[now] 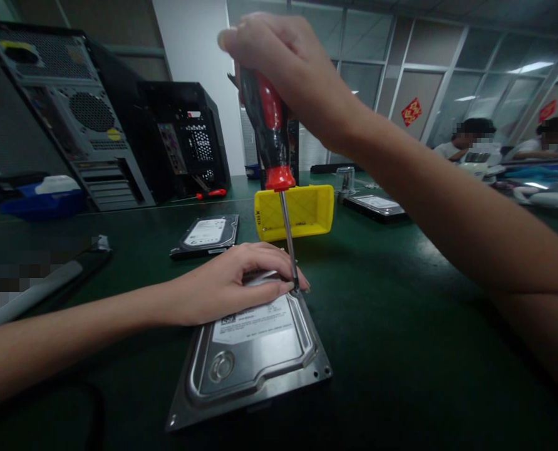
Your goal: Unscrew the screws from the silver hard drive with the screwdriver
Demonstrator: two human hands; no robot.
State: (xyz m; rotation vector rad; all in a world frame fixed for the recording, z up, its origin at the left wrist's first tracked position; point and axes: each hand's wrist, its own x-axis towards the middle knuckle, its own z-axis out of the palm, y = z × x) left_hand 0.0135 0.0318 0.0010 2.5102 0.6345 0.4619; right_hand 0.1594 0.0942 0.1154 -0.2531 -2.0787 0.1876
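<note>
A silver hard drive (245, 363) with a white label lies flat on the green table in front of me. My left hand (241, 279) rests across its far part, holding it, with thumb and fingers close around the tip of the screwdriver. My right hand (279, 56) is wrapped over the top of a screwdriver (272, 125) with a red and black handle. The screwdriver stands nearly upright, its shaft running down to the drive's right edge. The screw under the tip is hidden.
Behind the drive are another hard drive (206, 235) and a yellow bin (297, 213) with small screws. A third drive (375, 205) lies right. Computer cases (91, 119), a blue tray (44, 203) and a red-handled tool (211, 194) are at left. People sit far right.
</note>
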